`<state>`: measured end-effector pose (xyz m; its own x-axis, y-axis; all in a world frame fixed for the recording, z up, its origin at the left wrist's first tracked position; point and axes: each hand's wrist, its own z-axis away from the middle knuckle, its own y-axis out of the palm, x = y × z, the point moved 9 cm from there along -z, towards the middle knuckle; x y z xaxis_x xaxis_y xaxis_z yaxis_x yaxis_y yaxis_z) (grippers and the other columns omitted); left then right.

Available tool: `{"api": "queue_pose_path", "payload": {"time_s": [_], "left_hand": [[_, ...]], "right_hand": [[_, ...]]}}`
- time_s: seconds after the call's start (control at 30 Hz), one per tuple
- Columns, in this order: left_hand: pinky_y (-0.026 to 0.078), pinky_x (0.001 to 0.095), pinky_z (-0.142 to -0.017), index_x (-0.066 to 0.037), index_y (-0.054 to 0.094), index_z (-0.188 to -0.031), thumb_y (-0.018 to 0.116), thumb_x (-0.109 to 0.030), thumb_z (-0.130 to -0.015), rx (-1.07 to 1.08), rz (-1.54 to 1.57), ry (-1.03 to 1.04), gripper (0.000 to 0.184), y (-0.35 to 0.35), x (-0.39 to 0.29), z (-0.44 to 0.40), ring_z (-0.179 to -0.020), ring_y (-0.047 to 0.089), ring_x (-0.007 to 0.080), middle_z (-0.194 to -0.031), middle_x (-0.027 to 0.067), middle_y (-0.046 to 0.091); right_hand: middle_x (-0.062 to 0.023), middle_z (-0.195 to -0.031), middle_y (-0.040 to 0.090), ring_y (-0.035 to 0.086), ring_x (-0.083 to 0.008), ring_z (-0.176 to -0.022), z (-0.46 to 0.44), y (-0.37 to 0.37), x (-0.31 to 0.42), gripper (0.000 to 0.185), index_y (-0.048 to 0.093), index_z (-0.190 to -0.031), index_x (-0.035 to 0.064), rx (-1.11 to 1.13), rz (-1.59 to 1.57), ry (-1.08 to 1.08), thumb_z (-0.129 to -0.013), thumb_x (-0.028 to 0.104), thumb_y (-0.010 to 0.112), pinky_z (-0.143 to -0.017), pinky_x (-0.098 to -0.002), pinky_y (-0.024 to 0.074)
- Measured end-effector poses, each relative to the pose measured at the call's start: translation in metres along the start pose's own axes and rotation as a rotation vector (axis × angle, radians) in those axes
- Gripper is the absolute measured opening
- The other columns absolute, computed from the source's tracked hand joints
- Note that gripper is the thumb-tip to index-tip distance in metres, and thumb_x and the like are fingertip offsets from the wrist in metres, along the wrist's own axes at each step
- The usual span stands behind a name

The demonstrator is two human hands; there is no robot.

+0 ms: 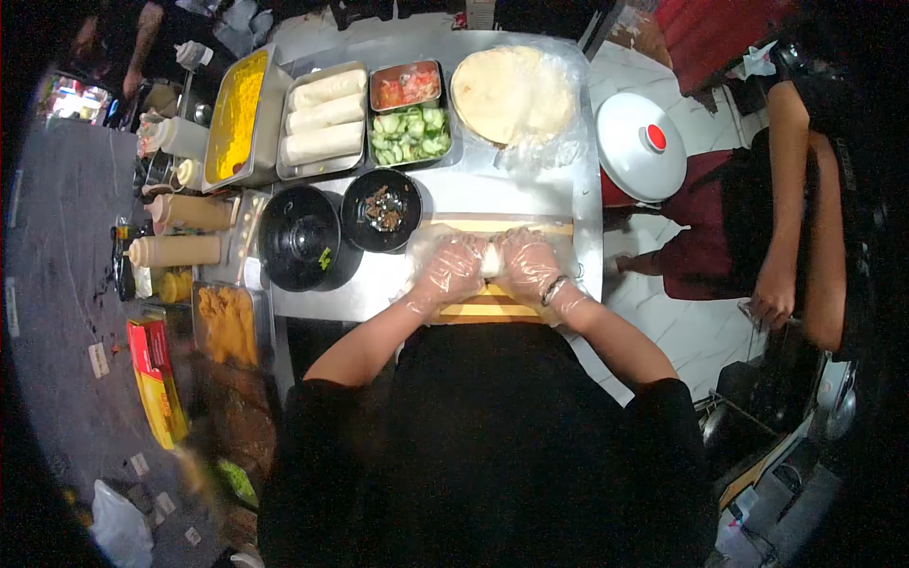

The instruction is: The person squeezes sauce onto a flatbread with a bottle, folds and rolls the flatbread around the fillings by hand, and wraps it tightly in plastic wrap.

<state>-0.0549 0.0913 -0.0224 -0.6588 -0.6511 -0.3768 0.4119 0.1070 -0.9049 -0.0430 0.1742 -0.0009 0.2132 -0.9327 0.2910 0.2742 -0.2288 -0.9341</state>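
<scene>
My left hand [452,269] and my right hand [527,266], both in loose clear plastic gloves, are closed side by side around a pale flatbread wrap [491,261]. Only a short stretch of the wrap shows between them; my fingers hide the remainder. Under it lies a striped wooden cutting board [492,310]. To the left of my hands stand a black bowl [383,210] with dark bits of filling and a larger black bowl [299,239] with a little green in it.
Beyond are a tray of finished rolls [327,112], cucumber slices [410,133], chopped tomato [407,87] and stacked flatbreads [502,93]. Yellow rice [237,114] and sauce bottles [178,251] line the left. A white-lidded pot [641,147] and another person [748,218] are at right.
</scene>
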Motion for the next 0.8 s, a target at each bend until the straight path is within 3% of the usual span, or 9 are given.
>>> {"api": "queue_pose_path", "payload": {"time_s": [0.1,0.17,0.2,0.33,0.4,0.53,0.6,0.73,0.8], "left_hand": [[0.045,0.0471,-0.096,0.001,0.054,-0.119,0.072,-0.026,-0.069,-0.048,-0.057,0.019,0.06,-0.004,-0.007,0.01,-0.102,0.06,0.0364,-0.107,0.0208,0.063],[0.046,0.047,-0.094,0.001,0.056,-0.114,0.069,-0.022,-0.07,0.016,-0.032,-0.016,0.051,-0.001,-0.003,0.009,-0.102,0.06,0.0365,-0.104,0.0216,0.063],[0.049,0.0467,-0.089,0.001,0.058,-0.108,0.067,-0.02,-0.07,-0.041,-0.025,-0.005,0.044,0.0,-0.001,0.009,-0.096,0.062,0.0368,-0.098,0.0213,0.064],[0.051,0.0466,-0.085,0.0,0.058,-0.107,0.068,-0.02,-0.07,-0.04,0.026,-0.036,0.043,0.007,0.003,0.016,-0.09,0.064,0.0367,-0.094,0.02,0.065],[0.052,0.0459,-0.082,-0.001,0.059,-0.107,0.07,-0.019,-0.068,-0.078,-0.001,-0.03,0.044,0.004,0.0,0.02,-0.087,0.065,0.0359,-0.092,0.0196,0.066],[0.053,0.0452,-0.08,-0.003,0.06,-0.108,0.073,-0.02,-0.067,-0.037,0.081,-0.098,0.047,0.005,0.004,0.025,-0.087,0.065,0.0343,-0.091,0.019,0.066],[0.054,0.045,-0.079,-0.005,0.061,-0.11,0.076,-0.023,-0.065,-0.087,0.018,-0.042,0.05,0.005,0.003,0.025,-0.086,0.066,0.0331,-0.09,0.0177,0.067],[0.054,0.0454,-0.077,-0.006,0.061,-0.11,0.078,-0.025,-0.064,-0.085,0.026,-0.089,0.052,0.012,0.01,0.029,-0.084,0.066,0.033,-0.089,0.016,0.067],[0.053,0.0454,-0.077,-0.006,0.061,-0.109,0.079,-0.025,-0.064,-0.108,0.04,-0.051,0.052,0.008,0.009,0.03,-0.084,0.066,0.033,-0.089,0.0156,0.067]], "right_hand": [[-0.0179,-0.094,0.067,0.064,-0.0336,-0.093,0.009,0.005,0.0,0.038,0.065,-0.1,0.005,0.014,-0.047,-0.025,-0.074,0.032,0.07,-0.085,-0.0448,0.0506],[-0.0195,-0.098,0.067,0.065,-0.0338,-0.094,0.012,0.006,-0.005,0.05,0.062,-0.108,0.004,0.068,-0.044,0.034,-0.07,0.033,0.076,-0.085,-0.0439,0.0499],[-0.0195,-0.097,0.067,0.065,-0.0337,-0.093,0.013,0.008,-0.007,0.05,0.062,-0.109,0.0041,0.056,-0.028,0.036,-0.069,0.032,0.076,-0.085,-0.0434,0.0498],[-0.0186,-0.093,0.067,0.065,-0.0335,-0.09,0.015,0.012,-0.013,0.039,0.065,-0.101,0.0039,0.047,-0.059,0.054,-0.074,0.031,0.071,-0.085,-0.0449,0.0507],[-0.0172,-0.093,0.067,0.064,-0.0318,-0.092,0.018,0.01,-0.006,0.038,0.065,-0.099,0.0038,0.041,-0.04,-0.045,-0.072,0.029,0.073,-0.086,-0.0437,0.0504],[-0.0159,-0.094,0.067,0.064,-0.0304,-0.093,0.02,0.012,-0.007,0.04,0.066,-0.098,0.0042,0.131,0.003,0.015,-0.071,0.032,0.075,-0.087,-0.0423,0.0503],[-0.0154,-0.09,0.067,0.065,-0.0307,-0.088,0.02,0.011,-0.008,0.041,0.067,-0.097,0.0055,0.048,-0.023,-0.029,-0.069,0.034,0.074,-0.084,-0.0421,0.0499],[-0.0162,-0.094,0.067,0.064,-0.0308,-0.093,0.024,0.007,-0.006,0.048,0.067,-0.1,0.0045,0.101,-0.037,0.003,-0.07,0.04,0.078,-0.087,-0.0423,0.0503],[-0.0155,-0.088,0.067,0.065,-0.0302,-0.088,0.025,-0.002,-0.004,0.045,0.066,-0.095,0.0059,0.045,0.013,-0.005,-0.07,0.041,0.075,-0.082,-0.0429,0.0504]]}}
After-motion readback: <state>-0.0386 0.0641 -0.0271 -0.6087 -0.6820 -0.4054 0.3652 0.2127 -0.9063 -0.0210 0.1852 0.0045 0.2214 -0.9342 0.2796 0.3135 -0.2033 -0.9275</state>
